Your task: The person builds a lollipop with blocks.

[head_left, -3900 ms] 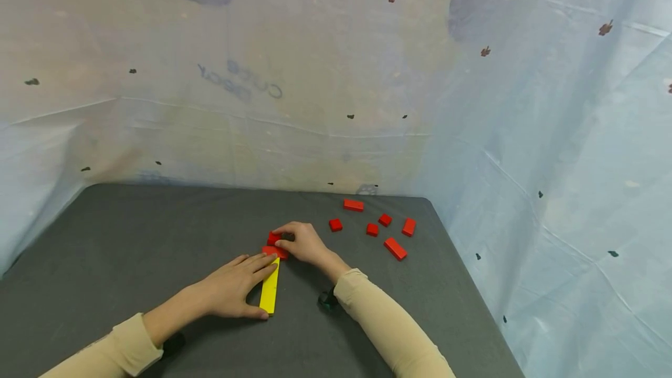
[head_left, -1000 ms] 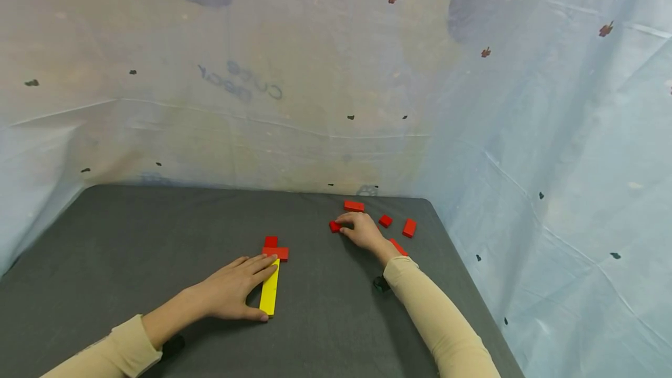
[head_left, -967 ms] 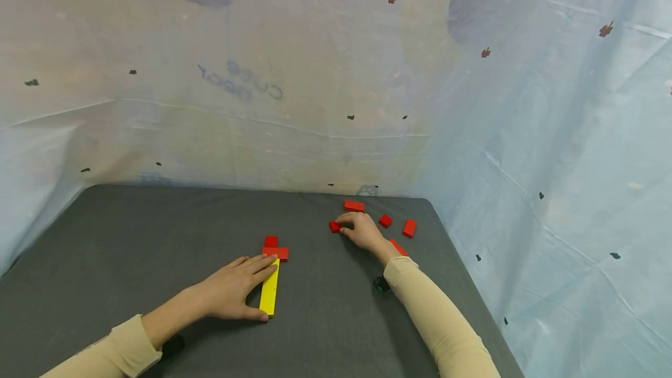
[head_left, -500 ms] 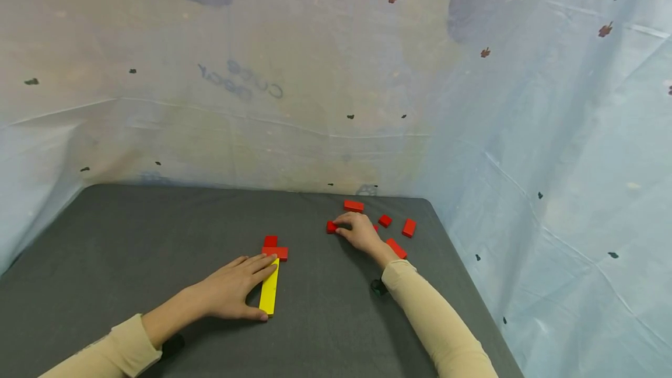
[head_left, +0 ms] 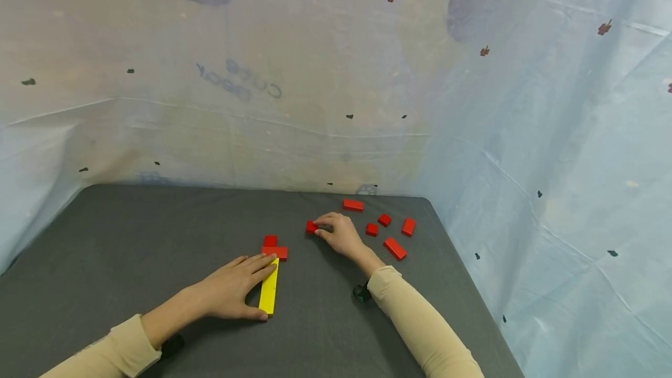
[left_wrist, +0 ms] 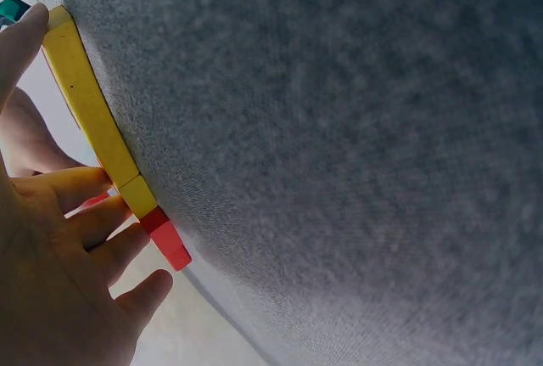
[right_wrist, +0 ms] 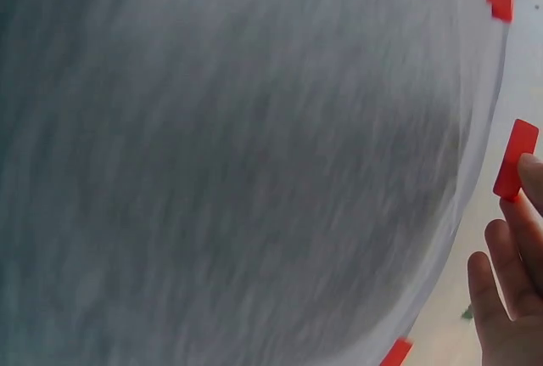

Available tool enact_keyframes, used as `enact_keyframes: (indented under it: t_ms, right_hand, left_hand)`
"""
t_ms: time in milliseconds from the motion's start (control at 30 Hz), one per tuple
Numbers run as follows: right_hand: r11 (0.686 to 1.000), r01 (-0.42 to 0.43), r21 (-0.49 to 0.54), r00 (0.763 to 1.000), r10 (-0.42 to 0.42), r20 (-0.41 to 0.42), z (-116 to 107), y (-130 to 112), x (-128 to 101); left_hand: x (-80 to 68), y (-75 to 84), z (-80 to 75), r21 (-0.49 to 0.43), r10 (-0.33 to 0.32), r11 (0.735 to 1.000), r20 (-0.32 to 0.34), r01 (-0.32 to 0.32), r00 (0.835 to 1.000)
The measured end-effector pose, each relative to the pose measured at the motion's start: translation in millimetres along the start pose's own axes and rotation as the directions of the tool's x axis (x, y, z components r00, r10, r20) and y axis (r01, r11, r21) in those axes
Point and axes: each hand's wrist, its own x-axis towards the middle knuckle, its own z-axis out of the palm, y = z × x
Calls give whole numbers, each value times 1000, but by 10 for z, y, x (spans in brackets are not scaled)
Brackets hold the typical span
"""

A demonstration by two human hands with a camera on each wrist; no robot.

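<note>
From the head view, your right hand (head_left: 340, 234) pinches a small red block (head_left: 312, 227) at its fingertips, low over the desk (head_left: 131, 238), roughly midway between the loose red blocks (head_left: 395, 248) near the far right corner and the red pair (head_left: 274, 248) at the yellow bar's far end. The red pair lies to the left of the pinched block and a little nearer to you. Your left hand (head_left: 231, 291) lies flat with fingers straight, alongside the yellow bar (head_left: 269, 289); the bar's long axis runs from the near edge toward the far edge. The left hand is nearer the red pair, but the right one carries the block.

From the left wrist view, the left hand's fingers (left_wrist: 81, 239) are spread and rest beside the yellow bar (left_wrist: 89, 103), with the thumb at its near end; a red block (left_wrist: 166, 239) sits touching its far end.

From the right wrist view, the fingers (right_wrist: 513, 247) touch the small red block (right_wrist: 515, 159) at its edge; the picture is blurred, so you cannot tell the grip more closely.
</note>
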Motion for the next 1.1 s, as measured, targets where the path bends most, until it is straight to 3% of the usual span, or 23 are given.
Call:
enact_keyframes:
  t_ms: [467, 1100]
  right_hand:
    - [998, 34, 46, 996, -37, 78, 195, -357, 53]
    - [998, 65, -28, 985, -59, 163, 305, -520, 120]
  left_hand:
    - [5, 3, -26, 0, -23, 1000, 33, 23, 999]
    - [4, -14, 1, 0, -7, 1000, 13, 7, 1000]
